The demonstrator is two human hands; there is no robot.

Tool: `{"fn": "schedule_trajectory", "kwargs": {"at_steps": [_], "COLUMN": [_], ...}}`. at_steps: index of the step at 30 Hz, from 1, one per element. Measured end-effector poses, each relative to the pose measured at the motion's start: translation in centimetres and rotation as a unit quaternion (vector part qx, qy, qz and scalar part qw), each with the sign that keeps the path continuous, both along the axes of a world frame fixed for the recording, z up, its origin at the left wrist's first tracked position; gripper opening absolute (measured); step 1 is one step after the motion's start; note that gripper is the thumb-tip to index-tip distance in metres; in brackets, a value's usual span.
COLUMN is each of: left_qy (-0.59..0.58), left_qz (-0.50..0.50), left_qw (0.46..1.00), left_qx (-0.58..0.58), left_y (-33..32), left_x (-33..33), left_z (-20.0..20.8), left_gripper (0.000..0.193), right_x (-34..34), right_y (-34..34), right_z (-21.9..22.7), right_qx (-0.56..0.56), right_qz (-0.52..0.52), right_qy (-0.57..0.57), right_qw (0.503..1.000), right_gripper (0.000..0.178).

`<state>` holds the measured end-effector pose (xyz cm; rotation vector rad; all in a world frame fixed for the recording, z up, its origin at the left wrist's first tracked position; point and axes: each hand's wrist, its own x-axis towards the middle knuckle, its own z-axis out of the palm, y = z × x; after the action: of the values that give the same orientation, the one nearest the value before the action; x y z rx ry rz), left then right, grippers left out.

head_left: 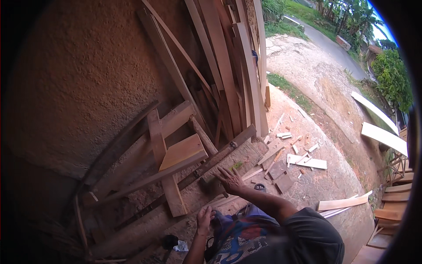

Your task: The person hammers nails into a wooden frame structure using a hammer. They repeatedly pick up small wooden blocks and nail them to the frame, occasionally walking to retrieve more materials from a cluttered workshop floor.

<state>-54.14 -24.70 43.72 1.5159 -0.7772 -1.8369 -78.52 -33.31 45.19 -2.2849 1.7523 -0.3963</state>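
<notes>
My right hand (231, 181) reaches over a worn, dusty wooden workbench (246, 156), its fingers spread. Just under and left of its fingertips is a dark block-like thing (210, 186), too shadowed to name. A small bright green mark (238, 165) shows on the bench beyond the fingers. Close to my body, at the bench's near side, my left hand (204, 218) has its fingers curled in; whatever they may hold is hidden. To the left, a thick wooden board (184, 152) lies tilted across a flat crosspiece (172, 196).
Several long boards (220, 57) lean against the rough brown wall (88, 66). Offcuts and a pale board (307, 161) litter the ground right of the bench. More planks (343, 203) lie farther right, and stacked boards (395, 198) stand at the right edge.
</notes>
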Motion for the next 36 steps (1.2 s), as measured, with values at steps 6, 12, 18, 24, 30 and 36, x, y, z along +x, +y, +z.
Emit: {"fn": "schedule_trajectory", "kwargs": {"at_steps": [6,12,18,24,30,36], "left_qy": [-0.073,-0.355,-0.461,-0.519,-0.505,-0.519], "left_qz": [-0.042,-0.224,-0.399,-0.428,-0.448,-0.443], "left_qw": [0.965,0.833,0.773,0.725,0.723,0.718], "left_qx": [-0.25,-0.362,-0.176,-0.146,-0.146,-0.138], "left_y": [-8.0,-16.1,-18.6,-17.6,-17.8,-18.0], "left_x": [-12.6,-28.7,-38.1,-38.2,-37.9,-38.1], "left_z": [-4.6,-0.6,2.6,-0.3,0.6,2.4], "left_gripper": [0.036,0.078,0.115,0.116,0.113,0.104], "right_x": [-7.1,-25.4,-41.2,-44.3,-43.6,-41.7], "right_y": [6.3,10.7,18.6,16.5,-5.0,-33.3], "right_z": [0.6,-4.5,-19.2,-23.5,-18.0,2.0], "right_qx": [0.099,0.194,0.147,0.337,0.25,0.014], "right_qz": [0.156,0.0,-0.334,-0.386,-0.268,-0.23], "right_qy": [-0.219,-0.188,-0.128,-0.266,-0.311,-0.358], "right_qw": [0.958,0.963,0.922,0.816,0.876,0.905], "right_gripper": [0.05,0.048,0.042,0.051,0.054,0.09]}}
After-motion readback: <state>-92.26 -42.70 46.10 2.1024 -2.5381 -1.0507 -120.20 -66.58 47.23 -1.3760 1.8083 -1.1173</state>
